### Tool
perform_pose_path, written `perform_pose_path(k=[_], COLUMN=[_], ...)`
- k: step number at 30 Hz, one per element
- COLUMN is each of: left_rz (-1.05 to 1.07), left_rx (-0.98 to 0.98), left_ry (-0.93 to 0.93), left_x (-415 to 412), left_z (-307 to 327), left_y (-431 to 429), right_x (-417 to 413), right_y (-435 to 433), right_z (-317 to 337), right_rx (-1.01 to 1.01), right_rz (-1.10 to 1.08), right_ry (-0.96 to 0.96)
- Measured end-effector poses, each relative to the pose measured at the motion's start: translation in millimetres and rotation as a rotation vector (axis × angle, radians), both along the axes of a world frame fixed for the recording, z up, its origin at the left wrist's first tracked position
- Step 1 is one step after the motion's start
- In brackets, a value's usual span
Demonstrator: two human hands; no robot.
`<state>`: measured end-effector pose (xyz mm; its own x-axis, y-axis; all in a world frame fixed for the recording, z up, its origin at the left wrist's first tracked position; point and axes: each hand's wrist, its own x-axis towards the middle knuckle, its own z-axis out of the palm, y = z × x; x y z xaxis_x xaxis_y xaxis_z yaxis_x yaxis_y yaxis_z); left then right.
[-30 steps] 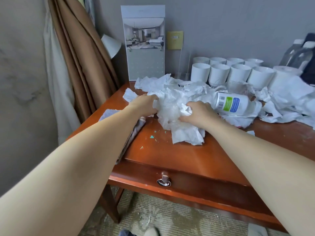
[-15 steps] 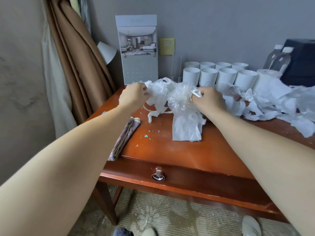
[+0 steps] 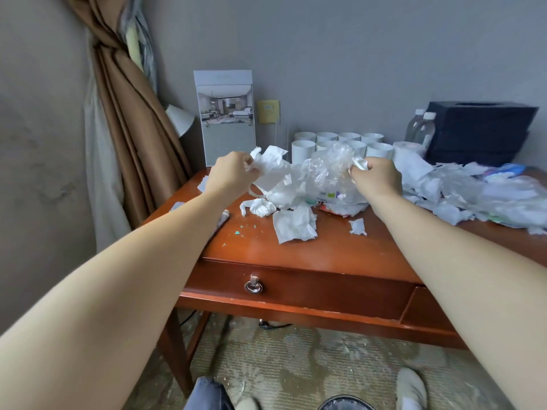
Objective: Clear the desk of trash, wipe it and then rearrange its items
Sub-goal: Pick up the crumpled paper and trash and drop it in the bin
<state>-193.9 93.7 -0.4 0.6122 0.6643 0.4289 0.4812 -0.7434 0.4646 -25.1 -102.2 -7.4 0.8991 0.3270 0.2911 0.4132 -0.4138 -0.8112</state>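
A bundle of crumpled white tissue and clear plastic wrap [image 3: 313, 176] is held up over the left part of the wooden desk [image 3: 296, 247]. My left hand [image 3: 233, 174] grips its left end, fingers curled round white tissue. My right hand [image 3: 377, 177] grips the right end, pinching tissue and plastic. Loose tissue pieces [image 3: 296, 226] lie on the desk under the bundle. More paper and plastic trash [image 3: 479, 196] is heaped to the right. A grey cloth [image 3: 220, 223] lies at the desk's left edge, mostly hidden by my left forearm.
Several white cups [image 3: 305, 149] stand at the back by the wall, beside a standing picture card [image 3: 225, 116]. Two water bottles [image 3: 420, 130] and a dark box [image 3: 479, 131] stand at the back right. A brown curtain [image 3: 130, 113] hangs left. A drawer with a ring pull [image 3: 253, 287] faces me.
Both hands have lifted the bundle of tissue and plastic off the desk and spread it wider. Some tissue pieces have dropped back onto the desk. The view has pulled back.
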Motion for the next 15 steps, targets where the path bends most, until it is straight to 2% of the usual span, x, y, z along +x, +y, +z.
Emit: perform_pose_path(k=[15], left_rz=[-0.099], left_rx=[-0.04], left_ry=[0.03], left_x=[-12.3], left_z=[-23.7], left_y=[-103.6], right_x=[-29.2], right_y=[-114.7], right_z=[-22.9], right_rx=[0.055], right_rz=[-0.093], right_ry=[0.157])
